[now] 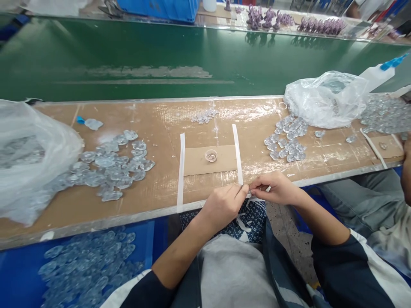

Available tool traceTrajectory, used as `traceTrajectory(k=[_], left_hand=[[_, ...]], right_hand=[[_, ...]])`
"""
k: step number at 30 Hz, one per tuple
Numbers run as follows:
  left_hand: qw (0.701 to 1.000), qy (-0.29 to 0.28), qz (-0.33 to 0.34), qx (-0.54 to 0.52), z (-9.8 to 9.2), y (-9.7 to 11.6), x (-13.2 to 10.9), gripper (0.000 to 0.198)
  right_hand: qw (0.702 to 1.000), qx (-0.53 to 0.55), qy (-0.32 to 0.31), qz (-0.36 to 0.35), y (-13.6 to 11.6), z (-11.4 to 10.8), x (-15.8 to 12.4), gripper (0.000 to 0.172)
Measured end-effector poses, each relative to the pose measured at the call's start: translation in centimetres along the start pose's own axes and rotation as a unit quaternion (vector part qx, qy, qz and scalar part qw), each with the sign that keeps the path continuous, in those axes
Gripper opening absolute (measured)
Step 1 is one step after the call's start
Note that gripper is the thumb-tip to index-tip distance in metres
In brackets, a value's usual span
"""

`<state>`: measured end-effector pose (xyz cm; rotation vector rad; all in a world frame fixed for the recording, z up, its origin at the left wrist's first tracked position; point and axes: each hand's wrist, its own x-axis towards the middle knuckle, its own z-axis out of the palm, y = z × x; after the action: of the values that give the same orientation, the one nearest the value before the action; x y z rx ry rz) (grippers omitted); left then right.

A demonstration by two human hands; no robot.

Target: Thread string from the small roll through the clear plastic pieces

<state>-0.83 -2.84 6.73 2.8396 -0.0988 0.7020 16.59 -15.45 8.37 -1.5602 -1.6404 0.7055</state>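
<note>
My left hand (pixel 225 201) and my right hand (pixel 272 188) meet at the table's front edge, fingertips pinched together. Between them is a small clear plastic piece (pixel 248 194), mostly covered by the fingers. It looks held from both sides. Just beyond my hands, a small round clear cup (pixel 211 156) sits on a cardboard pad (pixel 194 160) between two white tape strips. Farther back lies a group of tiny clear pieces (pixel 204 116). Clear plastic pieces (pixel 117 164) are heaped to the left, and more clear pieces (pixel 289 139) lie to the right.
A plastic bag (pixel 28 145) stands at left, another bag (pixel 324 98) at right beside a white bottle (pixel 379 77). Below left, a blue bin (pixel 16 278) holds many clear pieces. Behind runs a green belt (pixel 144 55). A seated person (pixel 353 205) is at right.
</note>
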Motion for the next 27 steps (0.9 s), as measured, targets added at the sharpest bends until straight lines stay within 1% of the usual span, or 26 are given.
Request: traceTrajectory(k=[3, 5, 6, 9, 10, 12, 13, 15, 17, 18, 19, 20, 22, 24, 27], left_hand=[[1.0, 0.004, -0.012, -0.014, 0.0, -0.4, -0.6, 0.017], [0.999, 0.021, -0.017, -0.032, -0.2, -0.7, -1.1, 0.017], [0.998, 0.033, -0.022, -0.039, -0.2, -0.8, -1.4, 0.017], [0.997, 0.05, -0.047, -0.037, -0.3, -1.0, -2.0, 0.016], [0.997, 0.053, -0.055, -0.032, -0.2, -0.9, -2.1, 0.015], [0.996, 0.06, -0.063, -0.027, -0.1, -0.9, -2.2, 0.014], [0.996, 0.062, -0.065, -0.03, -0.1, -1.0, -2.3, 0.016], [0.994, 0.06, -0.076, -0.042, -0.3, -1.4, -2.7, 0.023], [0.991, 0.063, -0.11, -0.04, -0.8, -2.3, -3.8, 0.029], [0.987, 0.072, -0.138, -0.028, -1.2, -3.0, -4.7, 0.027], [0.981, 0.088, -0.173, -0.006, -1.5, -3.7, -5.8, 0.023], [0.971, 0.109, -0.214, 0.022, -1.9, -4.5, -7.1, 0.018], [0.938, 0.148, -0.301, 0.09, -2.7, -5.9, -10.2, 0.012], [0.895, 0.175, -0.38, 0.156, -3.4, -7.1, -13.4, 0.012], [0.834, 0.195, -0.471, 0.211, -4.3, -8.4, -17.0, 0.022]], right_hand=[[1.0, 0.012, 0.008, 0.027, 0.1, 0.4, 0.3, 0.012], [0.995, 0.072, 0.011, 0.074, 0.2, 1.0, 0.2, 0.012], [0.988, 0.119, 0.01, 0.1, 0.3, 1.4, 0.1, 0.016], [0.949, 0.263, -0.003, 0.173, 0.7, 3.1, -0.2, 0.049], [0.937, 0.294, -0.009, 0.19, 0.8, 3.7, -0.2, 0.057], [0.924, 0.318, -0.021, 0.21, 1.1, 4.7, 0.0, 0.061], [0.926, 0.312, -0.021, 0.21, 1.3, 5.0, 0.2, 0.06], [0.947, 0.249, 0.007, 0.201, 1.9, 5.0, 0.5, 0.057], [0.97, 0.11, 0.078, 0.201, 2.9, 4.4, 0.4, 0.053], [0.971, 0.022, 0.119, 0.207, 3.5, 3.9, 0.2, 0.052], [0.962, -0.067, 0.157, 0.212, 4.2, 3.4, -0.1, 0.052], [0.947, -0.149, 0.186, 0.215, 4.9, 2.8, -0.5, 0.052], [0.915, -0.267, 0.216, 0.214, 6.2, 1.7, -1.5, 0.055], [0.887, -0.342, 0.227, 0.21, 7.2, 1.0, -2.3, 0.055], [0.844, -0.423, 0.264, 0.197, 7.6, 0.6, -2.7, 0.052]])
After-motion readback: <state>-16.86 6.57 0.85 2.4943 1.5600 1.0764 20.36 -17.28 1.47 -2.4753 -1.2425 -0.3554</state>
